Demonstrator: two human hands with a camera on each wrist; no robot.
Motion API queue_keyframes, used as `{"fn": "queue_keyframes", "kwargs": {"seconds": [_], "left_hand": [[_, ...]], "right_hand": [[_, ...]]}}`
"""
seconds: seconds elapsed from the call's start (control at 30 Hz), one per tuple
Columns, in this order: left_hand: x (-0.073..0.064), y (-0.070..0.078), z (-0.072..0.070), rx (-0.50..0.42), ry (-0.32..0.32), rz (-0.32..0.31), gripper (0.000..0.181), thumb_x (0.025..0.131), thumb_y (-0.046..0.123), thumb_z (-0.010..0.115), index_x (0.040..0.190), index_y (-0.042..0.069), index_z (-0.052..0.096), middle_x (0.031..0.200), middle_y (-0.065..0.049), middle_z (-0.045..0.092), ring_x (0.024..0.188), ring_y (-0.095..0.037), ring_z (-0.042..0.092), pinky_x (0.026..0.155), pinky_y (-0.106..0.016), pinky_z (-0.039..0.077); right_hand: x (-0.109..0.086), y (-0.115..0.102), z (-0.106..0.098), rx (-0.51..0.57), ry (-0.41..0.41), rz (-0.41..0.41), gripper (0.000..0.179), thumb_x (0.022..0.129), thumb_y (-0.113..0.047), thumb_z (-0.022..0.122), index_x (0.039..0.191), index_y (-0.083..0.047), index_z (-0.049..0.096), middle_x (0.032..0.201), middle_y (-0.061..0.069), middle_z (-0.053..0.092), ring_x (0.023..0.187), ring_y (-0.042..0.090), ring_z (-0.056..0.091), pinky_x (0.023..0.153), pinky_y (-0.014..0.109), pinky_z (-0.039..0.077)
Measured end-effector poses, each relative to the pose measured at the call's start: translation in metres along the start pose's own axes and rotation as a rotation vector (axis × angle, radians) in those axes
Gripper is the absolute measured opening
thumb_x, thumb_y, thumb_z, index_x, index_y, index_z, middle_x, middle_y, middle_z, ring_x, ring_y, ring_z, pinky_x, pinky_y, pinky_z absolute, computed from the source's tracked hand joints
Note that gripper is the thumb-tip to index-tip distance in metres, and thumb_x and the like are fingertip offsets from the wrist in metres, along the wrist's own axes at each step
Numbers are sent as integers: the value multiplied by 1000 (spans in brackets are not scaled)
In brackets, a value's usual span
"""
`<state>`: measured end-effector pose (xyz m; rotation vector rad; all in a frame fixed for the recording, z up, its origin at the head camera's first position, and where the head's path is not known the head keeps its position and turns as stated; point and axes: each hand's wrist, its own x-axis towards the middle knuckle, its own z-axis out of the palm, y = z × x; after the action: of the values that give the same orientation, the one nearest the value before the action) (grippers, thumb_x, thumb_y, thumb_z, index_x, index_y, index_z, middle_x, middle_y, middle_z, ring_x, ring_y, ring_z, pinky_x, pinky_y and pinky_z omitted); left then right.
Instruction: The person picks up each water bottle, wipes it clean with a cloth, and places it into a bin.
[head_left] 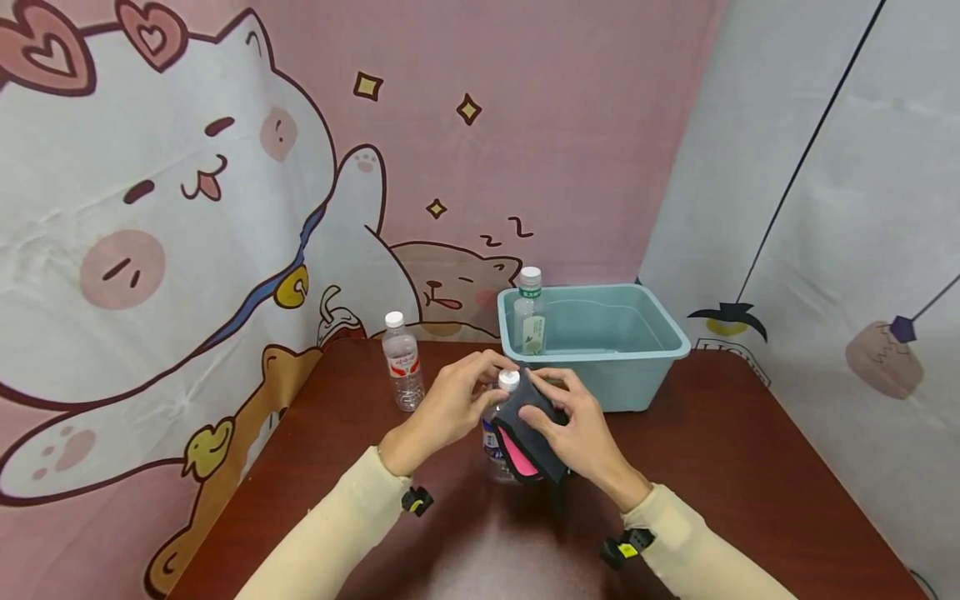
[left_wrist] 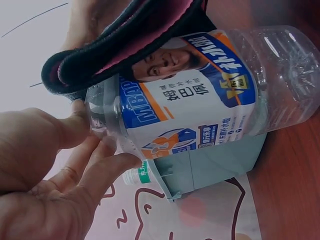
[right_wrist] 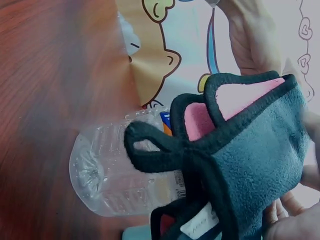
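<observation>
In the head view my left hand (head_left: 450, 404) grips a clear plastic bottle (head_left: 492, 446) around its shoulder, just below the white cap (head_left: 509, 380). The left wrist view shows fingertips at the top of the bottle (left_wrist: 200, 90), above its blue, white and orange label. My right hand (head_left: 583, 423) holds a folded dark grey cloth (head_left: 534, 408) with black edging and a pink inner side. This cloth lies against the bottle's right side and covers part of it. A small loop and a white tag show on the cloth (right_wrist: 260, 155) in the right wrist view.
A light blue plastic bin (head_left: 630, 379) stands behind the hands, with a green-labelled bottle (head_left: 531, 321) upright inside its left end. Another clear bottle (head_left: 403, 367) with a red label stands on the brown table (head_left: 720, 483) at the left. Printed cloth hangs behind the table.
</observation>
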<state>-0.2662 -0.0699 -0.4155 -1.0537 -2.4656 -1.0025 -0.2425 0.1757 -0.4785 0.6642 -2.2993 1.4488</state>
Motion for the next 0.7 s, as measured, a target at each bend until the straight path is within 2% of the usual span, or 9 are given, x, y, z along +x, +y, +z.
{"fn": "queue_keyframes", "kwargs": {"seconds": [0.1, 0.17, 0.27, 0.37, 0.47, 0.57, 0.7], "left_hand": [[-1, -1, 1, 1, 4, 2, 42, 102, 6, 88, 141, 11, 71, 120, -13, 79, 109, -29, 82, 97, -52, 73], [-1, -1, 1, 8, 5, 3, 42, 102, 7, 88, 141, 11, 72, 121, -12, 80, 110, -28, 83, 97, -50, 73], [-1, -1, 0, 6, 3, 3, 42, 103, 7, 88, 141, 11, 72, 122, -12, 80, 112, -29, 83, 98, -50, 73], [-1, -2, 0, -2, 1, 2, 42, 103, 7, 88, 142, 11, 71, 122, -12, 79, 112, -29, 83, 98, -49, 73], [-1, -2, 0, -4, 3, 3, 43, 103, 6, 88, 142, 11, 71, 121, -12, 79, 112, -29, 83, 98, -50, 73], [-1, -1, 0, -5, 1, -3, 44, 103, 6, 88, 142, 11, 71, 121, -12, 79, 112, -29, 84, 98, -50, 73], [0, 1, -1, -7, -6, -18, 43, 103, 6, 88, 142, 12, 71, 122, -12, 80, 113, -29, 84, 98, -47, 74]], "right_hand": [[0, 4, 0, 5, 1, 12, 42, 119, -19, 69, 161, -13, 70, 156, 10, 68, 128, 20, 66, 92, 21, 56], [1, 7, -1, 33, -6, 35, 41, 120, -18, 66, 161, -14, 70, 156, 10, 69, 126, 18, 66, 90, 20, 54], [1, 10, -3, 56, -22, 66, 45, 116, -20, 74, 162, -18, 70, 157, 11, 69, 111, 15, 66, 80, 21, 53], [0, 12, -4, 86, -46, 92, 52, 113, -22, 80, 163, -23, 68, 160, 10, 67, 108, 12, 70, 79, 22, 58], [-3, 13, -4, 107, -71, 106, 60, 110, -23, 84, 167, -27, 65, 164, 7, 63, 118, 17, 74, 87, 24, 64], [-5, 14, -3, 101, -73, 98, 67, 107, -24, 88, 168, -29, 63, 165, 6, 61, 133, 25, 71, 96, 26, 68], [-6, 13, -2, 46, -31, 55, 70, 100, -26, 93, 165, -25, 68, 156, 8, 66, 137, 28, 66, 96, 25, 69]]}}
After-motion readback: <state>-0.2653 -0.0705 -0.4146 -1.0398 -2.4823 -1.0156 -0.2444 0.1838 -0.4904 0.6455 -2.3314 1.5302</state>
